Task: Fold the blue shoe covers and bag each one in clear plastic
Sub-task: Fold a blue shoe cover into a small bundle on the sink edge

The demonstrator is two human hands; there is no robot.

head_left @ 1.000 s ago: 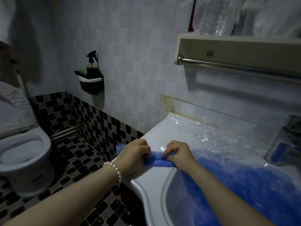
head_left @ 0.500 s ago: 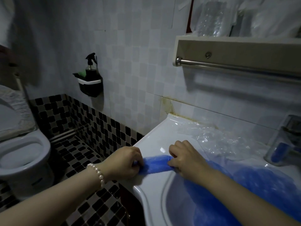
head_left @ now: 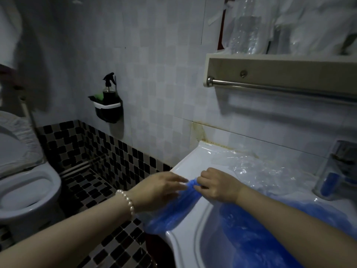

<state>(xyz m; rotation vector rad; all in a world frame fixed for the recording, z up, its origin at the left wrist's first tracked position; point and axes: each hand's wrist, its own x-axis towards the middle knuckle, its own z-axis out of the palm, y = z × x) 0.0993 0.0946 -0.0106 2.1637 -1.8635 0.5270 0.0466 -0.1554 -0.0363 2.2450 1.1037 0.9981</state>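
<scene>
A heap of blue plastic shoe covers (head_left: 270, 235) is filling the white ceramic sink (head_left: 189, 236). One crumpled blue shoe cover (head_left: 173, 207) is lying across its left rim, running diagonally toward the near-left edge. The right hand (head_left: 216, 185) is pinching its far end; the left hand (head_left: 160, 188) is resting flat on it, fingers straight.

The white sink (head_left: 195, 246) rim offers bare porcelain behind the hands, toward the stained wall corner. Both hands crowd its left edge: the left hand (head_left: 160, 187) lies flat over a stretched blue shoe cover (head_left: 173, 211), the right hand (head_left: 217, 185) pinches its far end. Crumpled clear plastic bags (head_left: 257, 169) fill the back ledge; a heap of blue shoe covers (head_left: 270, 235) fills the basin. The chrome faucet (head_left: 337, 169) blocks the right. Overhead, the towel bar (head_left: 280, 88) and shelf (head_left: 280, 64) limit upward reach. Left of the sink, space drops open to the tiled floor (head_left: 108, 190).
</scene>
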